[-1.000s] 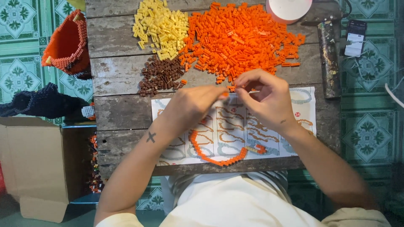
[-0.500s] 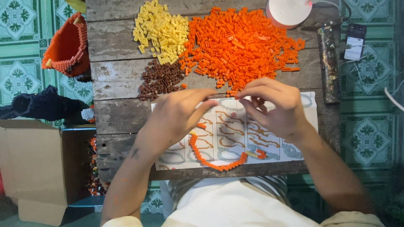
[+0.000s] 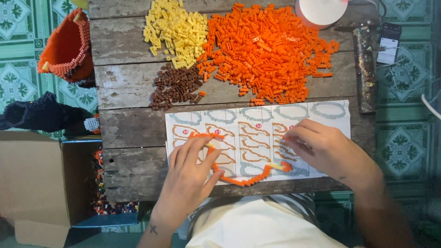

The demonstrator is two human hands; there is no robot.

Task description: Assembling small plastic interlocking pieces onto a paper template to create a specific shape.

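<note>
Two hands lay a chain of small orange bricks over a printed pattern sheet on the wooden tabletop [image 3: 138, 128].

At the far left stand a cardboard box [image 3: 32, 179] and an orange basket-like piece [image 3: 64, 46]; further right lie the brown pile [image 3: 177, 87], the yellow pile [image 3: 177, 27] and the big orange pile [image 3: 271, 50]. The left hand [image 3: 190, 172] lies half open on the pattern sheet [image 3: 248, 124], its fingertips pressing the left end of the orange brick chain [image 3: 243, 179]. The right hand [image 3: 324, 149] is loosely curled, its fingertips on the sheet, maybe pinching one brick, but I cannot tell. I judge the step is fitting the chain to the drawn outline; the next move would need one more orange brick joined at the chain's right end.
</note>
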